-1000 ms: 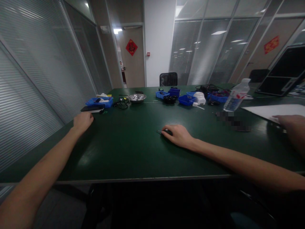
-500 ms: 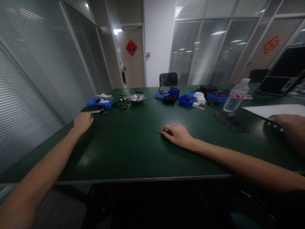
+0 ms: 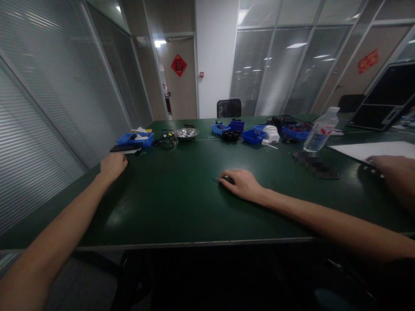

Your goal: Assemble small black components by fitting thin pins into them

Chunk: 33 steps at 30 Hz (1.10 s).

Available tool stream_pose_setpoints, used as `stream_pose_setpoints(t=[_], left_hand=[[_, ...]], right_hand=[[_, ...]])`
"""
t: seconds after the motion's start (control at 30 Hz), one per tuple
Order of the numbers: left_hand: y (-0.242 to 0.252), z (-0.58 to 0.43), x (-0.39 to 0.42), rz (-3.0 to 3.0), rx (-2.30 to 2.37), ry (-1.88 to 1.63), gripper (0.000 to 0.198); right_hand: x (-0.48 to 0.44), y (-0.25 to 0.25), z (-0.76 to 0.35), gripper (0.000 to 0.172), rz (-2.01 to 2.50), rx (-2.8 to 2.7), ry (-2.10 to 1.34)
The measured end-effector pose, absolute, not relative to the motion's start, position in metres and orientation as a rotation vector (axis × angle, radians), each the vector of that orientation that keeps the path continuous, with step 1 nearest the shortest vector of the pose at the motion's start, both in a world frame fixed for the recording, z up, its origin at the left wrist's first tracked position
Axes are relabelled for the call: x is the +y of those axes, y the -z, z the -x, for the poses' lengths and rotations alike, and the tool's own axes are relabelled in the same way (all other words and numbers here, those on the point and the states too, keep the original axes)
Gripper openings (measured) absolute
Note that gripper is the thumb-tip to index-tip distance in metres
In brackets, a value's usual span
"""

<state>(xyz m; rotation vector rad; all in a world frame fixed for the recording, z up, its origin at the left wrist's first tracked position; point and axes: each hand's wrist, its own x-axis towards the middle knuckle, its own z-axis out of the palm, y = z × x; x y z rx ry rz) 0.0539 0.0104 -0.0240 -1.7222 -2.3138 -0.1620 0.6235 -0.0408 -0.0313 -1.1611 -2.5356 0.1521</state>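
Note:
On the left of the green table (image 3: 168, 207), my left hand (image 3: 112, 166) rests as a closed fist; whether anything is inside is hidden. Just beyond it lie a black notebook (image 3: 125, 149) and a blue tray (image 3: 144, 140) of small items. Near the table's middle, my right hand (image 3: 241, 183) has its fingers curled round a small dark tool (image 3: 216, 179), whose thin metal tip points left. The palm hides the rest of the tool.
Behind are a metal bowl (image 3: 186, 134), black cables (image 3: 166, 140), blue bins (image 3: 253, 136) and a white object (image 3: 271, 134). A bottle (image 3: 320, 129) stands at right, near a blurred dark object (image 3: 316, 165). Another person's hand (image 3: 392, 168) rests by white paper (image 3: 382, 149).

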Motion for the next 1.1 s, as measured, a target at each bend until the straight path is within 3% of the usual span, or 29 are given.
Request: stream_pose_setpoints(t=[1.1], left_hand=[[0.016, -0.066, 0.003, 1.737, -2.338, 0.134, 0.035]], right_hand=[[-0.04, 0.033, -0.623, 0.031, 1.163, -2.529, -0.12]])
